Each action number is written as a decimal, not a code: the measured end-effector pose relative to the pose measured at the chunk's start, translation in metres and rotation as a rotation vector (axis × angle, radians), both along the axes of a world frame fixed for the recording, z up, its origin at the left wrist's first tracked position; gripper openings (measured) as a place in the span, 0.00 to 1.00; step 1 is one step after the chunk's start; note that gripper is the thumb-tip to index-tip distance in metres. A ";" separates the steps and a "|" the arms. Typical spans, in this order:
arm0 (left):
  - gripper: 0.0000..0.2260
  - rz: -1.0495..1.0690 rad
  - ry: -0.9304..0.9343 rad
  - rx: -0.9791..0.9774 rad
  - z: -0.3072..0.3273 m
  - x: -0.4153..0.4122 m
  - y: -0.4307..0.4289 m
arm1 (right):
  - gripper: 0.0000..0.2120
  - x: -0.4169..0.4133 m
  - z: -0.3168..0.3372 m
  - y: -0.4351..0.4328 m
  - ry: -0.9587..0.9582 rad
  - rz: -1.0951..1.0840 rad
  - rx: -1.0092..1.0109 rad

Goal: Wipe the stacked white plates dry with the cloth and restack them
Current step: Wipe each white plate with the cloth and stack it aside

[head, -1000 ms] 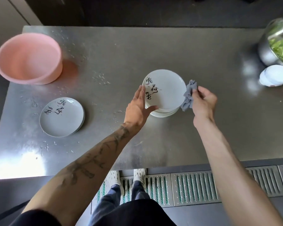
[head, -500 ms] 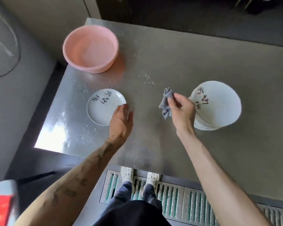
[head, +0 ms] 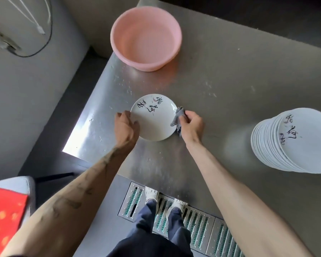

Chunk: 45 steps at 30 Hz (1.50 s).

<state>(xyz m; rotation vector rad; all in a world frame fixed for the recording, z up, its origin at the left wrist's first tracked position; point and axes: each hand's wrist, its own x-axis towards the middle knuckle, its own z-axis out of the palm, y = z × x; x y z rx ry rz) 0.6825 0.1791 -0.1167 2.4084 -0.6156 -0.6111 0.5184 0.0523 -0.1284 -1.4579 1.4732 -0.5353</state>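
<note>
Stainless-steel counter [head: 230, 80], speckled with water droplets, seen from the head camera: a person bends over a lone plate [head: 152, 121] lying flat near the counter's left front corner, white with dark brush lettering across its face. The left hand [head: 126, 127] sits at the plate's near-left rim, fingers bent over the edge and thumb lying on the face, apparently steadying it. The right hand [head: 192, 125] pinches a bunched grey cloth [head: 178, 117] between thumb and curled fingers, the wad touching the plate's right rim. Well apart to the right stands the stack of white plates [head: 295, 143], its rims fanned out on the left side in this wide-angle view (how many it holds cannot be counted). A pink basin [head: 145, 37] rests at the far edge, beyond the lone plate, and a floor grating [head: 202, 219] runs under the person's shoes. By the look of things, the step in hand is the wiping of this one plate, set apart from the tall stack, with most of the job yet to do. The next move likely calls for sweeping the cloth across the plate's face while the left hand stops it sliding on the wet steel, then lifting it to reach the underside.
</note>
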 end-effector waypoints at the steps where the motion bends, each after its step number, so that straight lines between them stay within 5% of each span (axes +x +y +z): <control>1: 0.13 0.023 0.026 -0.008 -0.001 0.003 -0.001 | 0.05 0.002 -0.002 0.002 0.022 0.014 -0.005; 16: 0.15 0.138 0.163 -0.078 0.011 0.004 -0.003 | 0.07 0.001 -0.003 -0.003 -0.041 -0.042 0.150; 25: 0.14 0.020 0.183 -0.217 0.012 -0.079 -0.026 | 0.11 -0.095 0.024 -0.003 0.036 -0.215 0.063; 30: 0.16 0.021 0.255 -0.153 -0.008 -0.136 -0.026 | 0.08 -0.145 0.042 0.018 0.131 -0.106 -0.093; 37: 0.19 -0.056 0.256 -0.139 -0.029 -0.170 -0.019 | 0.11 -0.160 0.037 0.035 -0.134 -0.151 -0.009; 45: 0.17 -0.292 0.116 -0.188 -0.041 -0.170 -0.014 | 0.13 -0.171 0.001 0.030 0.191 -0.135 -0.075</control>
